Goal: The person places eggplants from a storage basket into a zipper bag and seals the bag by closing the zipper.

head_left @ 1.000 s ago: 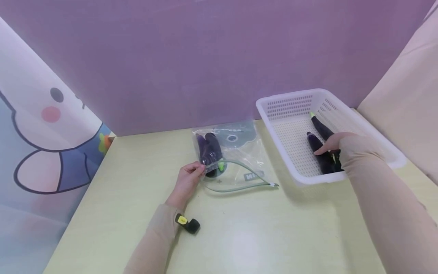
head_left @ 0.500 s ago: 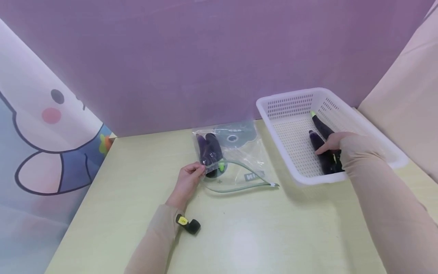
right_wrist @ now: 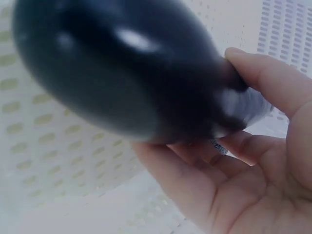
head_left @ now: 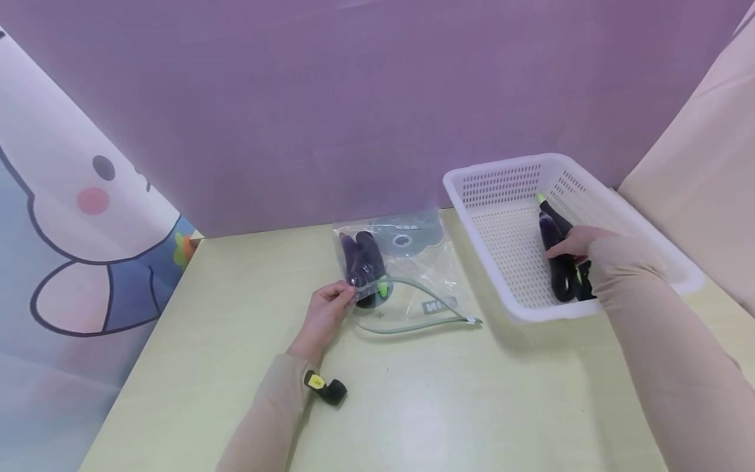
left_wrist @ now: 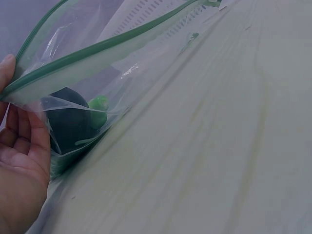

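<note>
A clear zip bag (head_left: 413, 262) with a green zip edge lies on the table, its mouth spread apart. Inside it are dark eggplants (head_left: 369, 252); a green stem end (left_wrist: 98, 111) shows in the left wrist view. My left hand (head_left: 324, 311) pinches the bag's rim at its left corner. Over the white basket (head_left: 492, 262), my right hand (head_left: 580, 242) grips an eggplant (right_wrist: 117, 68) between thumb and fingers. Beside it in the basket lies another eggplant (head_left: 551, 213) with a green tip. More dark shapes near the right wrist are partly hidden by the sleeve.
The pale table (head_left: 436, 406) carries the bag at the middle and the basket at the back right. A purple wall (head_left: 330, 111) rises behind. A cartoon-printed curtain (head_left: 77, 275) stands on the left, a pale cloth (head_left: 702, 157) on the right.
The eggplant in my right hand has shifted slightly right and turned more upright in the head view, its near end now visible. My left hand keeps its hold on the bag.
</note>
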